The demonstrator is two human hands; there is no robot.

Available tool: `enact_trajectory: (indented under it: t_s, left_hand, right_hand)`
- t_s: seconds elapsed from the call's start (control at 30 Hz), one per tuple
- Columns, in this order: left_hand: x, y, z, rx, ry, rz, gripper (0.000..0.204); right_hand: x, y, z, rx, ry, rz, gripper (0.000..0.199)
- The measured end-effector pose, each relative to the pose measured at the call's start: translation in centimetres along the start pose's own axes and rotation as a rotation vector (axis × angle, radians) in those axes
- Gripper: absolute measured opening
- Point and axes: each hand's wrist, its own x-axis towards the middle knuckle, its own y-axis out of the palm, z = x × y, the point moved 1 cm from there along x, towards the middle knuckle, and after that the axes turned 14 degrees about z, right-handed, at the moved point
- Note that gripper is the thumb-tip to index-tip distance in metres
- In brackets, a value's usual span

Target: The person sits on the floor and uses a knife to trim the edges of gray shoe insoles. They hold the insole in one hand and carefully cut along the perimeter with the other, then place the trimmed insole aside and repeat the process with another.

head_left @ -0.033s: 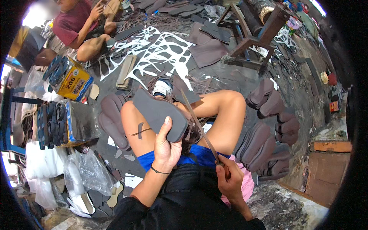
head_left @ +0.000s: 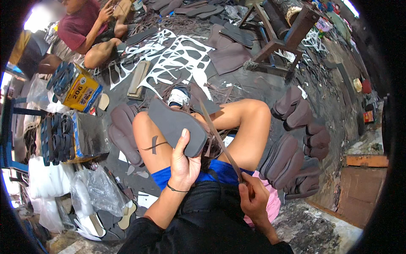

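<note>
While scrap-strewn floor spreads around you, a white cut-out sheet lies ahead; over your lap, your left hand grips a grey sole, your right hand a long, narrow blade slanting beside it.

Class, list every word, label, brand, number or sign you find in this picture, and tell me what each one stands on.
Yellow and blue box: a large dark number with smaller lettering; I won't copy these out.
Pale tub at upper right: pinkish markings, too small and blurred to read.
Small orange-red packet at right: markings too small to read.
Grey sole in the left hand: no print visible.
</note>
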Motion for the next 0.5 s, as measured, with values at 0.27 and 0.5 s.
enact_trajectory:
  t_s: [0.27, 0.5]
  left_hand:
    - [0.4, -0.9, 0.9, -0.053, -0.047, 0.004, 0.032]
    - [-1.4, -3.7, 1.3, -0.039, -0.094, -0.003, 0.03]
  right_hand:
    - [-1.2, -0.5, -0.4, -0.024, 0.102, 0.135, 0.028]
    - [-1.0, -1.4, 0.5, -0.024, 0.149, 0.182, 0.028]
